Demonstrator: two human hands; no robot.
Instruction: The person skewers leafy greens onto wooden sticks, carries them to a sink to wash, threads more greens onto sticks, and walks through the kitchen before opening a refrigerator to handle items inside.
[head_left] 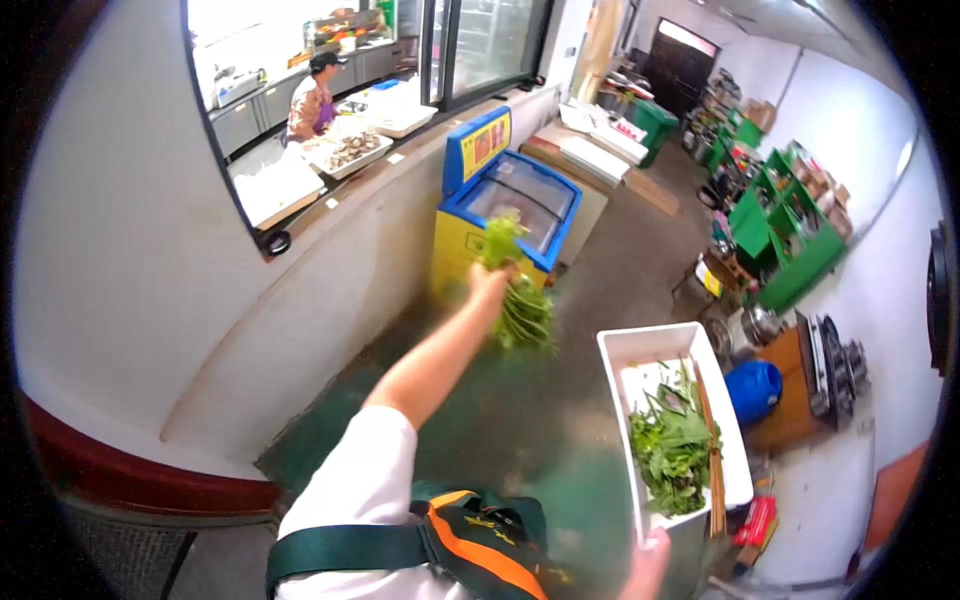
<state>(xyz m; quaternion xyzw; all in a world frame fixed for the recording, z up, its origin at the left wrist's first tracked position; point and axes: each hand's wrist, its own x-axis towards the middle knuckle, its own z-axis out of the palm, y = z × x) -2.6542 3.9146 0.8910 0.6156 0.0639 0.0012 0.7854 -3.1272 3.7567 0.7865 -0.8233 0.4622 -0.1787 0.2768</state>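
Note:
My left hand (492,278) is stretched forward and closed around a bunch of leafy green vegetables (525,315). Its stems hang below the fist and pale leafy tops show above. At the lower right, my right hand (650,560) grips the near corner of a white plastic tub (612,375), partly blurred. Inside the tub lie more leafy greens (670,450) and a bundle of long thin brown sticks (714,450), which lean along its right side.
Ahead stands a yellow and blue chest freezer (460,245). On the left, a window ledge holds trays of food (350,150), with a person (312,105) behind it. Green shelving (790,225) lines the right wall, and a blue barrel (752,390) sits beside the tub.

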